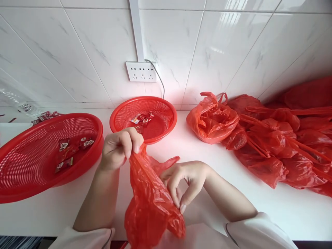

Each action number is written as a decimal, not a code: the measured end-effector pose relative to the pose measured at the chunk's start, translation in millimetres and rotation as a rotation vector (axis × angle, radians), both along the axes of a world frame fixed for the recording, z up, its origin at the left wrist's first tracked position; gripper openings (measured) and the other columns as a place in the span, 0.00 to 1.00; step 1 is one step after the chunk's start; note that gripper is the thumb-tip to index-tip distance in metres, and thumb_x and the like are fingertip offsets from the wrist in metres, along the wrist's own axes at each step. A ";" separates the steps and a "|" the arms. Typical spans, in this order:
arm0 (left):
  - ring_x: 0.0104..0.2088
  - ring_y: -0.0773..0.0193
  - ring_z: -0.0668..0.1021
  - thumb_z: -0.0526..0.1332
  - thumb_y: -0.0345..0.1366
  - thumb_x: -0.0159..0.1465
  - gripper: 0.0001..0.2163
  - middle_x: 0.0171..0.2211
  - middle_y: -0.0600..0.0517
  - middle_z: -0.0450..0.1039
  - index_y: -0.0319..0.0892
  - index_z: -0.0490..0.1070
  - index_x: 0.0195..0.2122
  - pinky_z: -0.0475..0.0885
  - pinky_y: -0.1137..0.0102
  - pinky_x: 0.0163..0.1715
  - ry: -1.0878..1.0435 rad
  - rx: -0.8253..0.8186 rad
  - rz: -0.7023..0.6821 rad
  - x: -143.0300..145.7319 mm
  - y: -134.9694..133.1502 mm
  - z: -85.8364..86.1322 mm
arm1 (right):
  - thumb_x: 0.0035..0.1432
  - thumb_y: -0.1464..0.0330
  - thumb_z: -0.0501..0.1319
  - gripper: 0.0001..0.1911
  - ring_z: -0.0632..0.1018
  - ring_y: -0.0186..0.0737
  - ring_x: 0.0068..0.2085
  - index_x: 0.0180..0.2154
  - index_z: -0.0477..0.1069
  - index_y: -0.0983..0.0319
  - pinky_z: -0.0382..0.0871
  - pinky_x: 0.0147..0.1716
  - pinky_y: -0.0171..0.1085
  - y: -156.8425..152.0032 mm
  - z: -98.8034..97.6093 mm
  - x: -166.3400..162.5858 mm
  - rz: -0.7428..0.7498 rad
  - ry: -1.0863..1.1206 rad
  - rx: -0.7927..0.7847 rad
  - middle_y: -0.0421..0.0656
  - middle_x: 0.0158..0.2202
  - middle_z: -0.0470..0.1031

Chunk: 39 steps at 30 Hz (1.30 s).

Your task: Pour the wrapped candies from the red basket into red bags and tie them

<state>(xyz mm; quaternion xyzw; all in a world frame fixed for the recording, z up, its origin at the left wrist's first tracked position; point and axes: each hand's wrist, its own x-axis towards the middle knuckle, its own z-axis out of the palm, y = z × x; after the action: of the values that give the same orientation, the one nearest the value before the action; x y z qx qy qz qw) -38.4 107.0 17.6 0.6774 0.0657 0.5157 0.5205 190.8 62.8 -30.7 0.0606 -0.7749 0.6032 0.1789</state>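
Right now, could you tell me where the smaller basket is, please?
In the head view, the smaller basket stands slightly left of centre on the white counter, just beyond the left hand, below the socket panel and right of the larger basket.

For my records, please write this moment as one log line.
left hand: grips red bag; right hand: pinches its side; beyond: red basket

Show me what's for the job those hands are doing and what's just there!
Probably for the job:
red bag, held by left hand and right hand
piled red bags
red baskets
small packets

Probably just there:
wall socket
grey cable
clear plastic item, left
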 end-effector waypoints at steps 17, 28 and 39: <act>0.19 0.71 0.68 0.68 0.32 0.55 0.15 0.21 0.51 0.66 0.40 0.65 0.15 0.64 0.69 0.22 -0.134 -0.013 0.169 31.7 0.7 -13.7 | 0.56 0.72 0.59 0.04 0.71 0.34 0.35 0.36 0.69 0.63 0.68 0.38 0.35 7.0 -32.4 -31.1 -0.628 -0.096 0.160 0.41 0.35 0.73; 0.22 0.67 0.72 0.54 0.30 0.61 0.10 0.34 0.47 0.75 0.42 0.75 0.35 0.63 0.71 0.20 0.613 0.185 0.224 -16.5 -7.9 14.8 | 0.56 0.73 0.57 0.03 0.73 0.40 0.42 0.34 0.63 0.59 0.67 0.43 0.40 5.4 18.7 31.3 -1.114 -0.076 0.625 0.45 0.38 0.72; 0.13 0.67 0.62 0.57 0.28 0.47 0.09 0.11 0.54 0.60 0.42 0.59 0.13 0.55 0.71 0.15 1.570 -0.108 0.021 52.1 -32.2 -19.4 | 0.61 0.65 0.54 0.11 0.63 0.31 0.22 0.28 0.67 0.62 0.49 0.23 0.35 -10.0 25.5 31.2 -0.969 -0.431 1.012 0.38 0.22 0.67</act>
<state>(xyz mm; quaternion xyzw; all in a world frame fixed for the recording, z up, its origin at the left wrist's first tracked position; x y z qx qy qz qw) 13.6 74.7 -1.7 0.8167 0.4454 -0.1125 0.3491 222.0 52.8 -5.2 -0.3339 -0.9164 0.0233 0.2194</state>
